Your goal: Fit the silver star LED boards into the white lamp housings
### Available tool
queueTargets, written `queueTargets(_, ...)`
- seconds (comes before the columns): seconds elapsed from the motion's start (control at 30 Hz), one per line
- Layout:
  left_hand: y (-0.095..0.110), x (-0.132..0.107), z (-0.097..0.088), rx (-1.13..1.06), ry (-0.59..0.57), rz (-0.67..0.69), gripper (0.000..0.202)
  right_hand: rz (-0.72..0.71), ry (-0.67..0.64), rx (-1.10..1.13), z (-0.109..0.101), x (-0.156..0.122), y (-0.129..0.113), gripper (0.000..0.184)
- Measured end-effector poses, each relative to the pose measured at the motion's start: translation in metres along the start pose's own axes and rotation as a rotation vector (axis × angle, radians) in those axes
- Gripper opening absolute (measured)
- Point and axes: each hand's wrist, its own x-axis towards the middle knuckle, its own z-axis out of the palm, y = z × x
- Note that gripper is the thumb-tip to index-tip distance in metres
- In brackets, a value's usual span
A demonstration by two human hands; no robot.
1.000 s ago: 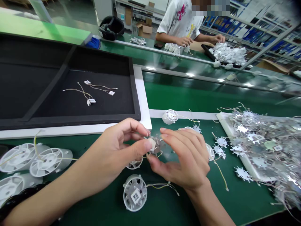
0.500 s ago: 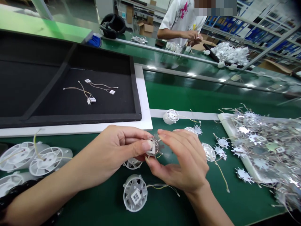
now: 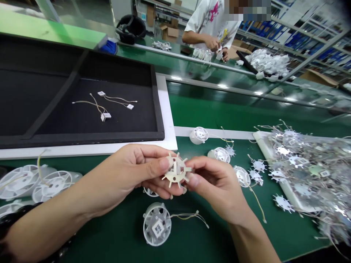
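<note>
My left hand (image 3: 148, 170) grips a small off-white plastic disc (image 3: 174, 178) with short spokes around its rim, thumb on top and fingers beneath. Its slotted face is towards me. At the disc's right edge, my right hand (image 3: 216, 186) pinches a pale tab between thumb and forefinger; whether the tab belongs to the disc or is a separate connector I cannot tell. Below the hands stands a round white housing (image 3: 157, 224) with a square coded label and thin wires trailing right. Another housing (image 3: 150, 192) is partly hidden under my left hand.
At left, several larger white housings (image 3: 53, 186) sit near a black tray (image 3: 123, 126) holding labelled wired tags (image 3: 105, 116). Small housings (image 3: 199, 135) and loose spoked discs (image 3: 283, 203) lie right, beside a heaped pile (image 3: 309, 171). Across the bench a person (image 3: 210, 31) handles white parts.
The disc has turned, so its slotted face shows instead of the label. My right fingers, spread around it before, now pinch its right side. The person opposite has lowered their hands.
</note>
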Motion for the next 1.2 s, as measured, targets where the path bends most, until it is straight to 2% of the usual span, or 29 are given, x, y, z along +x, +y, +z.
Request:
queueTargets(0.03,0.000,0.000,-0.001,-0.004,0.003,-0.003,0.024,0.004,0.002,-0.019,0.000,0.001,0.000,0.003)
queueTargets(0.13,-0.002,0.001,-0.005,0.009,-0.020,-0.020,0.021,-0.031,-0.018,-0.116,-0.003,0.001,-0.003,0.014)
queueTargets(0.27,0.000,0.000,-0.008,0.058,-0.081,-0.035,0.016,-0.040,-0.101,-0.190,-0.009,-0.001,-0.007,0.021)
queueTargets(0.43,0.010,-0.007,0.000,0.295,0.039,-0.003,0.014,0.030,-0.162,-0.254,-0.012,0.000,-0.013,0.025)
queueTargets(0.5,0.012,-0.009,0.005,0.329,0.084,0.009,0.014,0.030,-0.164,-0.270,-0.011,0.001,-0.013,0.024)
queueTargets(0.6,0.012,-0.009,0.009,0.276,0.124,0.007,0.011,0.012,-0.151,-0.278,-0.009,0.002,-0.013,0.022)
queueTargets(0.73,0.010,-0.007,0.009,0.201,0.152,-0.083,0.016,0.008,-0.147,-0.284,-0.008,0.002,-0.010,0.021)
queueTargets(0.9,0.006,-0.004,0.004,0.161,0.157,-0.090,0.018,0.017,-0.201,-0.363,-0.011,0.002,-0.012,0.020)
queueTargets(1.03,0.001,-0.002,-0.002,0.165,0.115,-0.097,0.014,-0.086,-0.218,-0.454,-0.011,0.003,-0.013,0.012)
queueTargets(1.2,0.001,0.000,-0.008,0.162,0.055,-0.092,0.009,-0.285,-0.152,-0.517,-0.007,0.002,-0.007,0.007)
